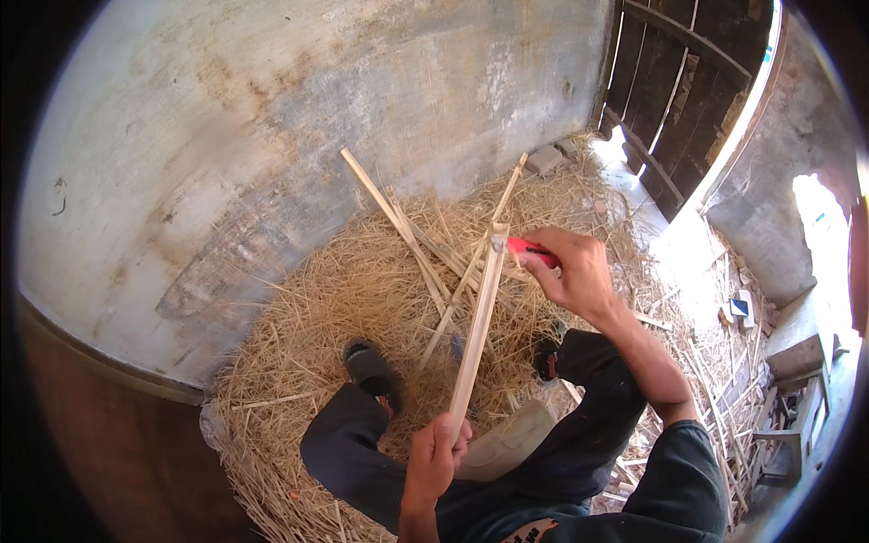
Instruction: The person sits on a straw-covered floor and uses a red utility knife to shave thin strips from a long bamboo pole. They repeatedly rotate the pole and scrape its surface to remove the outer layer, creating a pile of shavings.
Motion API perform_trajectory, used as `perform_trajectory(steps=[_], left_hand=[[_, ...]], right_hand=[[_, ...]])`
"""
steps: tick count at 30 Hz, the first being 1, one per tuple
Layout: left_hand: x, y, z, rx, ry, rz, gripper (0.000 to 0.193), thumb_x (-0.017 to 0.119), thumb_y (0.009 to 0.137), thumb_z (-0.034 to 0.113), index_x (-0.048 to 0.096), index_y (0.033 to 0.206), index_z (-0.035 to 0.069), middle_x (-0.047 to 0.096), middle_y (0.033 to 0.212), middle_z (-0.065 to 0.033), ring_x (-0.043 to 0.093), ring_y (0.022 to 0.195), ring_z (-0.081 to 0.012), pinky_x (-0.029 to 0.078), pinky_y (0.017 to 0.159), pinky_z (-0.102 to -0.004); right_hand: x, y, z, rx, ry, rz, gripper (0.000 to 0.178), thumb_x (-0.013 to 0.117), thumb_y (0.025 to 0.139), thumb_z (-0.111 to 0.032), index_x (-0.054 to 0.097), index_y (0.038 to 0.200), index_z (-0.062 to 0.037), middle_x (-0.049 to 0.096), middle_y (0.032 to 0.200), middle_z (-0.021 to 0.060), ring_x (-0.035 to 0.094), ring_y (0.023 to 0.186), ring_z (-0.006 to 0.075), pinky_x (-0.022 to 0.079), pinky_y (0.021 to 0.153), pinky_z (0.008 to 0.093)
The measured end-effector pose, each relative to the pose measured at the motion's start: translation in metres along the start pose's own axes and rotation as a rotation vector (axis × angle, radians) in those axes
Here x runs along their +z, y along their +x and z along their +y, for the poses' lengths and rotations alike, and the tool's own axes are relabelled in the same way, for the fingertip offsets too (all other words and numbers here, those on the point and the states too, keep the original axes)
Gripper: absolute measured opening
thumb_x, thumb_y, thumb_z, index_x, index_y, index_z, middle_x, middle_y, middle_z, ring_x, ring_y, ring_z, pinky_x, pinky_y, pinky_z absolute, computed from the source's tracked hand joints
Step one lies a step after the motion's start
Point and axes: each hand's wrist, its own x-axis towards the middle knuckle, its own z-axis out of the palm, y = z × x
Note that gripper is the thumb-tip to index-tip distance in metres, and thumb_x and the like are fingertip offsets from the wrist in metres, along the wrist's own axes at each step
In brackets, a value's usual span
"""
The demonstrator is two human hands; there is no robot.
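A long pale strip of split wood slants upward in front of the person, between their knees — the left hand has its fingers curled tight around the lower end. At the upper end, the right hand pinches a red-handled tool between thumb and fingers, its tip against the strip. Beyond lie more strips on loose straw — then a stained wall.

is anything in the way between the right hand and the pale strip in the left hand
Only the red tool that the right hand grips, at the upper end of the pale strip. Nothing else visible stands between them.
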Motion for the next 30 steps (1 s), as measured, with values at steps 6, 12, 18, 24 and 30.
perform_trajectory(steps=[6, 12, 18, 24, 30], left_hand=[[-0.005, -0.002, -0.003, -0.019, 0.129, 0.015, 0.04, 0.046, 0.118, 0.033, 0.063, 0.099, 0.002, 0.046, 0.064, 0.0037, 0.041, 0.056, -0.0067, 0.033, 0.052, -0.0289], [0.0, 0.007, 0.015, 0.091, 0.326, 0.099, 0.038, 0.052, 0.116, 0.033, 0.062, 0.099, 0.0, 0.049, 0.063, -0.0029, 0.045, 0.058, -0.0122, 0.037, 0.055, -0.035], [0.001, 0.016, 0.027, 0.217, 0.318, 0.147, 0.047, 0.041, 0.119, 0.036, 0.052, 0.086, 0.004, 0.043, 0.067, 0.0009, 0.036, 0.061, -0.0091, 0.031, 0.057, -0.0326], [-0.003, 0.021, 0.023, 0.265, 0.4, 0.131, 0.041, 0.043, 0.118, 0.032, 0.058, 0.095, 0.0, 0.049, 0.062, -0.0102, 0.049, 0.052, -0.0223, 0.039, 0.054, -0.0411], [0.004, 0.022, 0.027, 0.257, 0.48, 0.178, 0.039, 0.045, 0.117, 0.03, 0.059, 0.097, -0.001, 0.051, 0.063, -0.0202, 0.054, 0.055, -0.0416, 0.04, 0.055, -0.0476]], right_hand=[[-0.007, -0.002, -0.013, 0.212, 0.168, -0.155, 0.026, 0.073, 0.103, -0.028, 0.077, 0.109, -0.0036, 0.068, 0.074, 0.0122, 0.062, 0.059, 0.0232, 0.048, 0.058, 0.0385], [0.003, -0.01, -0.011, 0.269, 0.331, -0.091, 0.026, 0.072, 0.104, -0.026, 0.076, 0.112, -0.0022, 0.068, 0.073, 0.0116, 0.059, 0.058, 0.0173, 0.046, 0.056, 0.0364], [0.016, -0.032, -0.03, -0.139, 0.346, -0.065, 0.022, 0.077, 0.099, -0.028, 0.077, 0.108, -0.0081, 0.072, 0.082, 0.0094, 0.069, 0.062, 0.0213, 0.053, 0.055, 0.0376], [0.018, -0.045, -0.054, -0.24, 0.192, -0.15, 0.028, 0.082, 0.094, -0.036, 0.075, 0.106, -0.0126, 0.068, 0.081, 0.004, 0.069, 0.061, 0.0264, 0.053, 0.053, 0.038], [0.016, -0.045, -0.059, -0.237, 0.109, -0.138, 0.028, 0.082, 0.094, -0.038, 0.075, 0.107, -0.014, 0.067, 0.079, 0.0026, 0.069, 0.059, 0.0249, 0.052, 0.051, 0.0376]])
